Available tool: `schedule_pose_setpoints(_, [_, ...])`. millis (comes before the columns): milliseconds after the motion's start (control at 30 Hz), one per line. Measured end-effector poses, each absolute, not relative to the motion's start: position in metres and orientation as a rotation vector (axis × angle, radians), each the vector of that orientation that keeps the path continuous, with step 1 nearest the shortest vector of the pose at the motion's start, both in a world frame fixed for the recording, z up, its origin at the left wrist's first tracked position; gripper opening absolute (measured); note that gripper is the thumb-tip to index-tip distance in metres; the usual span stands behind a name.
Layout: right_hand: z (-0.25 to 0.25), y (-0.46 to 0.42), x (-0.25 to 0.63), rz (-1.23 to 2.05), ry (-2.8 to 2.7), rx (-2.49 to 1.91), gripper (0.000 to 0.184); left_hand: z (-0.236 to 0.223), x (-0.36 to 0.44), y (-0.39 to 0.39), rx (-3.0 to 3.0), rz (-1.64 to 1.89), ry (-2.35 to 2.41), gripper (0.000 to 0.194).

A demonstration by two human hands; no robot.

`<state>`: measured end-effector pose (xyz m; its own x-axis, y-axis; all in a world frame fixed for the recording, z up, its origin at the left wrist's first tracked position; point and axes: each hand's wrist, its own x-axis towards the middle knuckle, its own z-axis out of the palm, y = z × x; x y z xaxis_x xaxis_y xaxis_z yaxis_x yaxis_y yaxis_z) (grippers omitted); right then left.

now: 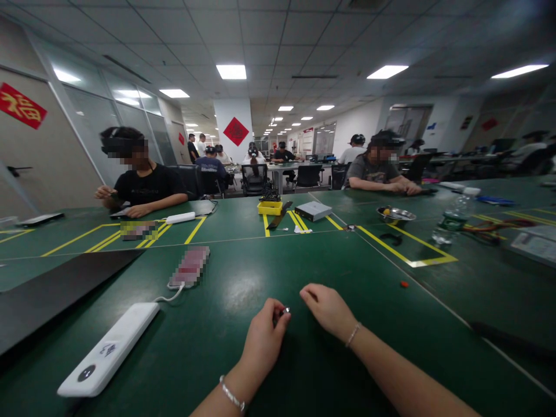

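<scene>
From the left hand, pinched around a small shiny object, we note: right hand at two o'clock, fingers curled, contents indiscernible; white power bank at nine.

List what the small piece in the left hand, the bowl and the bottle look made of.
Small piece in the left hand: perhaps metal, given its bright glint; too small to be sure.
Bowl: probably polished steel, with mirror-like highlights.
Bottle: likely thin, glossy plastic, with see-through walls.

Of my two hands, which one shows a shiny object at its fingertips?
Your left hand: the shiny object is visible there, while none is visible at the right hand.
</scene>
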<state>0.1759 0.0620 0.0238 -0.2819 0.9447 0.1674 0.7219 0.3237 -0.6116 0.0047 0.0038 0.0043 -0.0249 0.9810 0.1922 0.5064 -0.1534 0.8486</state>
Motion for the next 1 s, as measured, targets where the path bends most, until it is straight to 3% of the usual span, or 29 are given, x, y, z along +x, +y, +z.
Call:
schedule_pose_setpoints(67, [0.025, 0.081, 0.210, 0.160, -2.067, -1.665, 0.028, 0.005, 0.003, 0.005, 1.638, 1.133, 1.553, 0.013])
schedule_pose_setpoints(167, [0.017, 0.105, 0.274, -0.201, -1.854, -2.062, 0.041, 0.004, 0.000, 0.008, 1.566, 1.160, 1.486, 0.017])
schedule_pose_setpoints(367, [0.002, 0.116, 0.352, -0.021, -1.689, -2.437, 0.045, 0.004, 0.000, 0.008, 1.512, 1.173, 1.419, 0.018])
schedule_pose_setpoints(667, [0.014, 0.113, 0.334, 0.095, -1.701, -2.348, 0.033, 0.006, 0.001, 0.007, 1.451, 1.188, 1.400, 0.016])
schedule_pose_setpoints(800, [0.020, 0.108, 0.287, 0.411, -1.658, -1.929, 0.025, 0.005, 0.001, 0.008, 1.402, 1.221, 1.353, 0.016])
schedule_pose_setpoints(1000, [0.026, 0.073, 0.195, 1.343, -1.428, -1.242, 0.022, 0.000, -0.001, 0.015, 1.255, 1.325, 1.215, 0.015])
